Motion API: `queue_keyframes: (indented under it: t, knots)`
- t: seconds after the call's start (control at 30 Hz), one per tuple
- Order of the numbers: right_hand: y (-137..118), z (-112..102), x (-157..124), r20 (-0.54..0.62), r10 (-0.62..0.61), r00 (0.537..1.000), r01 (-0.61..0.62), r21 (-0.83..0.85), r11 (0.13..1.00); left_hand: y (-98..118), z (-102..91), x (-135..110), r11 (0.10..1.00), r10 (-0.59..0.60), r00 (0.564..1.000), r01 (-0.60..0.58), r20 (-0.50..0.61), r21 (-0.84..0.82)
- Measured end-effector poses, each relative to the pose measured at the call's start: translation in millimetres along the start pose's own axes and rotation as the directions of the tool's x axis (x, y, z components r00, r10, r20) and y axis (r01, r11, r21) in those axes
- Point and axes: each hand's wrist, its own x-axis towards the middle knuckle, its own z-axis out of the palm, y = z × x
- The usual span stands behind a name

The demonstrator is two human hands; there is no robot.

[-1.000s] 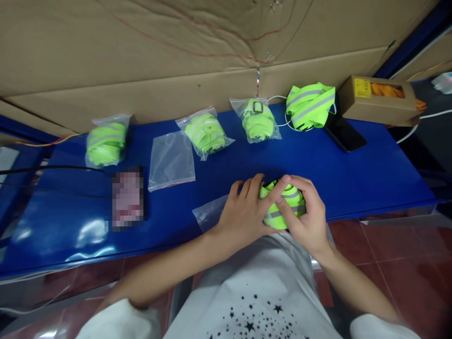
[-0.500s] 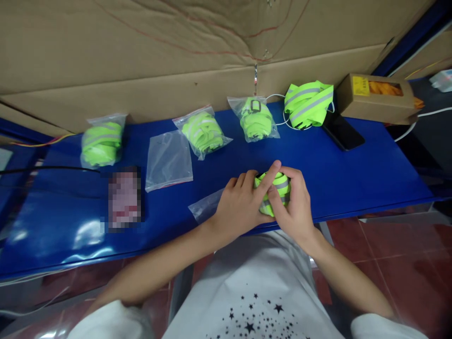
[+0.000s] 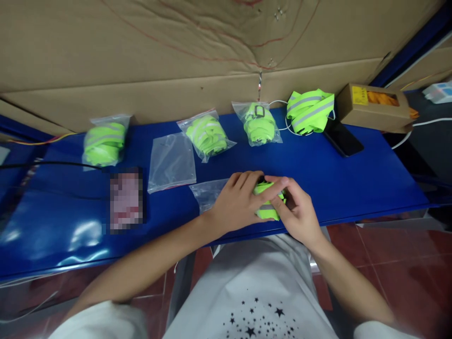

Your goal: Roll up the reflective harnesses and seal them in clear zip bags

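Observation:
Between my two hands, near the table's front edge, is a folded neon-yellow reflective strap (image 3: pixel 267 207) with grey stripes. My left hand (image 3: pixel 240 200) wraps it from the left, its thumb lying across the top. From the right, my right hand (image 3: pixel 298 212) grips the same bundle with bent fingers and thumb. A dark piece, perhaps a buckle, shows at the bundle's far edge. A clear plastic bag (image 3: pixel 206 193) lies flat beside my left hand and is partly covered by it. Further left lies another clear zip bag (image 3: pixel 172 162), flat on the table.
Bagged yellow straps (image 3: pixel 105 143) stand along the back of the blue table (image 3: pixel 374 183). A loose strap bundle (image 3: pixel 310 110) sits back right, near a black phone (image 3: pixel 344 137) and a cardboard box (image 3: pixel 376 108). A blurred-out item (image 3: pixel 125 200) lies at left, beside a black cable.
The strap bundle has turned and lowered slightly in my hands, and a dark piece now shows at its far edge. My right fingers have shifted down. The whole view has moved a little.

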Motion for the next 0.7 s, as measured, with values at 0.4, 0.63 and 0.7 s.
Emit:
queue_keyframes:
  t: [0.4, 0.63, 0.7]
  knots:
    - [8.0, 9.4, 7.0, -0.059, -0.014, 0.998, 0.007, -0.119, 0.993, -6.5, -5.9, -6.8, 0.987, -0.096, 0.986, 0.112, 0.138, -0.116]
    - [1.9, 3.7, 14.3, 0.083, -0.145, 0.986, 0.162, -0.257, 0.953, -2.7, -4.5, -8.6, 0.962, -0.068, 0.991, 0.095, 0.113, -0.254]
    - [6.4, 9.8, 16.7, 0.162, -0.182, 0.970, 0.219, -0.259, 0.941, 1.8, -9.5, -6.7, 0.923, -0.075, 0.986, 0.126, 0.151, -0.364]
